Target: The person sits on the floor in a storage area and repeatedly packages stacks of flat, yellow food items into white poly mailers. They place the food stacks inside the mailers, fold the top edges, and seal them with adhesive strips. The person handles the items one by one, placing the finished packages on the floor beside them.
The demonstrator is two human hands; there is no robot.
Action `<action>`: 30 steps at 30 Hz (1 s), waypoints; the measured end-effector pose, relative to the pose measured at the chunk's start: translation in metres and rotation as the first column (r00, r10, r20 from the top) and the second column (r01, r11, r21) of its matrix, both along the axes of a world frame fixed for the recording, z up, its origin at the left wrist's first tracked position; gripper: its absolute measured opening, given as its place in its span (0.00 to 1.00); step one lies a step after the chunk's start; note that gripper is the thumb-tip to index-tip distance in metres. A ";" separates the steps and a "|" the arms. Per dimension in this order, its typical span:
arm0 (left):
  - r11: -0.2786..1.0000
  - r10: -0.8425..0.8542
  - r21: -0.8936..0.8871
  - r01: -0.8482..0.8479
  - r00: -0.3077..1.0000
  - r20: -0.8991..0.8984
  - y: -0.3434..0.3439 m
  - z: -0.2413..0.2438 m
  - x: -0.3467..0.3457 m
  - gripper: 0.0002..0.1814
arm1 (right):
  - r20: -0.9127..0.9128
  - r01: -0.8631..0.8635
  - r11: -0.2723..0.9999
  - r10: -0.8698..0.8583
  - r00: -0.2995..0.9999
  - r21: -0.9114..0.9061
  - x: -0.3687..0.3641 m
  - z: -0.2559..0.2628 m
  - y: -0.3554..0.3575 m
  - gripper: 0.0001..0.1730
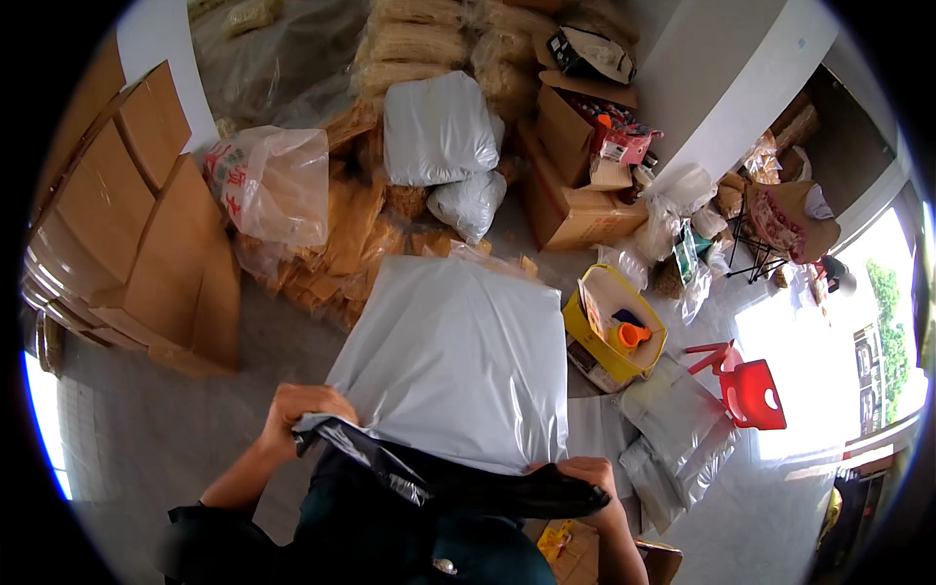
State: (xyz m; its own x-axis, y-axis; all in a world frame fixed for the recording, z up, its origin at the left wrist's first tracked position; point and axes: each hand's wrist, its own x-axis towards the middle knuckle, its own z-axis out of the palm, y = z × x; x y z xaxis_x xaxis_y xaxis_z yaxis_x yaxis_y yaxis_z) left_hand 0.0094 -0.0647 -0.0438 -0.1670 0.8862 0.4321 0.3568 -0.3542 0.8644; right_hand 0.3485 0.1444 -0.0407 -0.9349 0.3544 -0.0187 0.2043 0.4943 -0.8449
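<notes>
A large grey plastic mailing bag point(461, 358) lies stretched out before me, its black-lined mouth held apart towards my body. My left hand point(307, 417) grips the left edge of that mouth, and my right hand point(589, 486) is closed on its right edge. What is inside the bag is hidden. Just beyond its far end are clear packets of flat yellow-brown pieces point(329, 256). Farther off, a filled grey bag point(439, 128) rests above a smaller grey bundle point(468, 205).
Flattened cardboard boxes point(146, 241) stand at the left. To the right are a yellow-rimmed container point(614, 322) with an orange scoop point(630, 336), more grey bags point(680, 431) and a red plastic chair point(753, 395). Open cartons point(578, 212) stand behind, near a white pillar point(724, 80).
</notes>
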 end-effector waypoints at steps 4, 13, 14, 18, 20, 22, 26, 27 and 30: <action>0.854 0.460 -0.388 -0.345 0.849 0.258 -0.022 -0.025 0.018 0.06 | 0.094 0.388 0.857 -0.380 0.920 -0.339 0.024 -0.052 -0.022 0.08; 0.880 0.336 -0.470 -0.072 0.793 0.508 -0.051 -0.073 0.015 0.05 | 0.033 0.344 0.836 -0.366 0.930 -0.428 0.012 -0.070 -0.042 0.08; 0.926 0.257 -0.375 -0.041 0.798 0.546 -0.048 -0.068 0.016 0.05 | 0.045 0.312 0.829 -0.329 0.943 -0.464 0.012 -0.063 -0.042 0.11; 0.970 0.194 -0.244 -0.022 0.675 0.712 -0.044 -0.055 0.019 0.03 | -0.195 0.115 0.954 -0.173 0.965 -0.275 0.008 -0.057 -0.040 0.18; 0.985 0.137 -0.171 0.001 0.596 0.791 -0.044 -0.059 0.018 0.04 | -0.190 0.187 0.919 -0.264 0.946 -0.347 0.008 -0.057 -0.043 0.15; 0.957 0.279 -0.277 -0.084 0.518 0.809 -0.049 -0.072 0.017 0.05 | -0.195 0.246 0.860 -0.362 0.911 -0.448 0.004 -0.058 -0.048 0.12; 0.887 0.459 -0.298 -0.352 0.736 0.497 -0.046 -0.072 0.016 0.08 | -0.037 0.463 0.746 -0.544 0.838 -0.478 0.013 -0.072 -0.058 0.07; 0.864 0.501 -0.317 -0.392 0.733 0.460 -0.043 -0.072 0.017 0.09 | 0.039 0.546 0.727 -0.586 0.810 -0.417 0.017 -0.077 -0.061 0.06; 0.792 0.603 -0.417 -0.447 0.677 0.422 -0.037 -0.079 0.022 0.11 | -0.016 0.638 0.637 -0.713 0.701 -0.432 0.010 -0.090 -0.067 0.03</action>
